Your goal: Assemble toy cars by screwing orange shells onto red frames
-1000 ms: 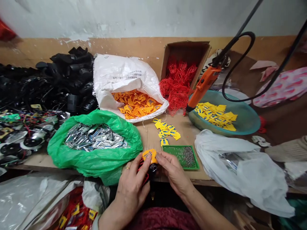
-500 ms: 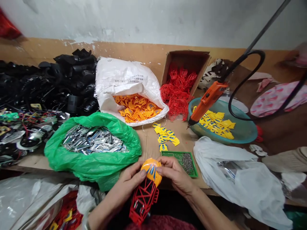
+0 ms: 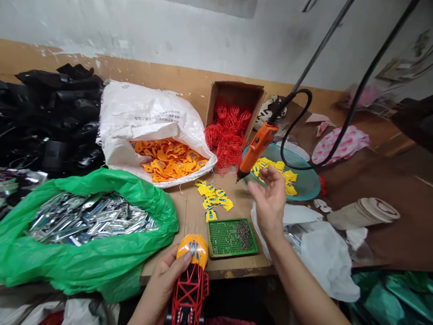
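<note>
My left hand (image 3: pixel 169 268) is closed around a toy car (image 3: pixel 190 289) with a red lattice frame and an orange hood, its thumb on the hood. Raised over the table, my right hand (image 3: pixel 270 198) has its fingers apart and holds nothing. Just beyond it hangs an orange electric screwdriver (image 3: pixel 259 146), tip down, close to the fingers. A green mesh tray (image 3: pixel 216 246) with small screws heaped at its right side lies between my hands. Several yellow plastic pieces (image 3: pixel 211 201) lie behind the tray.
A green bag (image 3: pixel 149 253) of shiny silver parts stands left, before a white sack (image 3: pixel 135 106) of orange pieces. Behind are a box (image 3: pixel 252 119) of red frames and a bowl (image 3: pixel 313 185) of yellow pieces. Black parts (image 3: pixel 54 117) pile up far left; a white bag (image 3: pixel 331 257) lies right.
My right hand has let go of the toy car and moved up and right toward the screwdriver. My left hand keeps the car. The view has shifted right.
</note>
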`<state>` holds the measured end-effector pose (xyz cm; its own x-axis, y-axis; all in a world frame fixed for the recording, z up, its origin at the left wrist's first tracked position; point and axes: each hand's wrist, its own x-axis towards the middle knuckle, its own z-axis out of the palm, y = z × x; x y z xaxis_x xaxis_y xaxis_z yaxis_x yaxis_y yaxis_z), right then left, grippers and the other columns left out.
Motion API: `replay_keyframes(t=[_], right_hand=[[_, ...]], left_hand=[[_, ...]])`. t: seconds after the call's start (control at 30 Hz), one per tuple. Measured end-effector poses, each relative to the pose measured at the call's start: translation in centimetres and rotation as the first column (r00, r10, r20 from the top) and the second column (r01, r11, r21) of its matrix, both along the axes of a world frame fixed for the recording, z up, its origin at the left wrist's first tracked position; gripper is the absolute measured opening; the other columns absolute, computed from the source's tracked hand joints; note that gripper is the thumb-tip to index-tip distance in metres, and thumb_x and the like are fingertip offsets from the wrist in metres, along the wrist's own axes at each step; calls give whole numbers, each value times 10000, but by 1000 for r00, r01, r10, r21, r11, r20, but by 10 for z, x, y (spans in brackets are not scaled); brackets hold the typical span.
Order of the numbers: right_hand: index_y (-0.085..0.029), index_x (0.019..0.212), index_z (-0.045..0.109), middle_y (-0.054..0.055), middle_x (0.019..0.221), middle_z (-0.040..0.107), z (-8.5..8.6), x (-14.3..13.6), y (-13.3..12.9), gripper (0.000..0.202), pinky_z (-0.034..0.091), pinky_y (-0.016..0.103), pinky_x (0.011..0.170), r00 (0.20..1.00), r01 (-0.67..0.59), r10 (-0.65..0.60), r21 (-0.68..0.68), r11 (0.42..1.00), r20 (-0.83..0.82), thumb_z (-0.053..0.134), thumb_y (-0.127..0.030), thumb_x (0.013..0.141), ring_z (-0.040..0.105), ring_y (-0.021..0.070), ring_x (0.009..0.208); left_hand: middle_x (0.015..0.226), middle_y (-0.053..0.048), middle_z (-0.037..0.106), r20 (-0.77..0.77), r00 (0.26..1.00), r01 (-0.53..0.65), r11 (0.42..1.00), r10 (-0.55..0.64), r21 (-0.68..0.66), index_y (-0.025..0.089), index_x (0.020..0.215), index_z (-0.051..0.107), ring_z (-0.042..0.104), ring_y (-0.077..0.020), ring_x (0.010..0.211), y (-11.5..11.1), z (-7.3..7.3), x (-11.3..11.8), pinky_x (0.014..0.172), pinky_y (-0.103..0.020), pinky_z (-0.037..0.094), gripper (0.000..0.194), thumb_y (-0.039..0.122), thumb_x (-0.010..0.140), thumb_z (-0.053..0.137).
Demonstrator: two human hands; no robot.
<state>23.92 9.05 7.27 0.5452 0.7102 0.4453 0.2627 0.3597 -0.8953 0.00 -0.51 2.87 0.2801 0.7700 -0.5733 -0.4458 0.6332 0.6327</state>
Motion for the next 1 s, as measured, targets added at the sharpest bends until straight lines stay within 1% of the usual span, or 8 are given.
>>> replay_keyframes(t=[0.1, 0.17, 0.23, 0.33, 0.47, 0.6, 0.8, 1.0], right_hand=[[-257, 1327, 425, 125, 1310, 567, 11, 11, 53, 718, 481, 515, 1031, 997, -28, 24, 60, 998, 68, 776, -378, 712, 572, 288, 1220], [-248, 1233, 471, 107, 1205, 621, 15, 13, 77, 573, 506, 508, 1001, 991, -90, 82, 73, 993, 107, 741, -388, 748, 616, 276, 1137], [-244, 1130, 501, 84, 1120, 644, 16, 12, 85, 434, 531, 497, 955, 986, -126, 116, 74, 989, 119, 709, -373, 772, 641, 260, 1044], [-236, 1030, 527, 41, 959, 663, 18, 7, 66, 346, 552, 464, 866, 976, -200, 198, 15, 980, 91, 705, -274, 736, 648, 233, 887], [-231, 1047, 568, -17, 790, 653, 16, -5, 15, 337, 541, 367, 702, 939, -338, 335, -32, 941, -76, 670, -193, 728, 631, 178, 689], [-226, 1047, 574, -66, 632, 598, 2, -17, -16, 281, 483, 294, 534, 947, -278, 268, -32, 960, -178, 715, -273, 809, 568, 133, 506], [-228, 992, 572, -97, 550, 566, -24, -18, -17, 260, 475, 270, 490, 909, -308, 303, 29, 951, -284, 742, -297, 809, 553, 115, 439], [-226, 981, 570, -99, 543, 551, -34, -16, -12, 244, 461, 253, 474, 885, -355, 353, 50, 934, -304, 730, -291, 807, 549, 107, 431]], left_hand=[[623, -50, 731, 6, 999, 31, 999, -31, 26, 131, 993, 752, 665, -168, 512, 3, -1, 7, 504, -246, 547, 443, 433, 695, 876], [647, -56, 743, -4, 999, 47, 998, -46, 45, 130, 1003, 748, 673, -165, 524, 5, -2, 10, 514, -239, 548, 450, 438, 700, 873], [667, -53, 750, -20, 999, 43, 998, -42, 44, 135, 1009, 746, 678, -160, 541, 6, -4, 10, 527, -230, 547, 459, 443, 694, 876], [641, -44, 741, -45, 998, 37, 999, -36, 22, 133, 999, 744, 661, -154, 515, 7, -7, 8, 500, -221, 528, 472, 461, 686, 875], [620, -50, 733, -45, 998, 52, 999, -52, -5, 124, 995, 737, 653, -153, 507, 7, -12, 7, 496, -220, 518, 467, 470, 706, 858], [640, -52, 732, -11, 998, 62, 998, -62, 0, 125, 969, 736, 652, -155, 516, 6, -14, 10, 504, -223, 511, 411, 448, 736, 832], [735, -66, 761, 27, 999, 42, 999, -43, 16, 129, 1008, 729, 663, -151, 576, 4, -16, 14, 554, -225, 522, 365, 387, 763, 810], [714, -71, 762, 45, 998, 34, 999, -33, -21, 118, 1004, 727, 665, -153, 559, 5, -17, 18, 544, -228, 526, 389, 370, 730, 839]])
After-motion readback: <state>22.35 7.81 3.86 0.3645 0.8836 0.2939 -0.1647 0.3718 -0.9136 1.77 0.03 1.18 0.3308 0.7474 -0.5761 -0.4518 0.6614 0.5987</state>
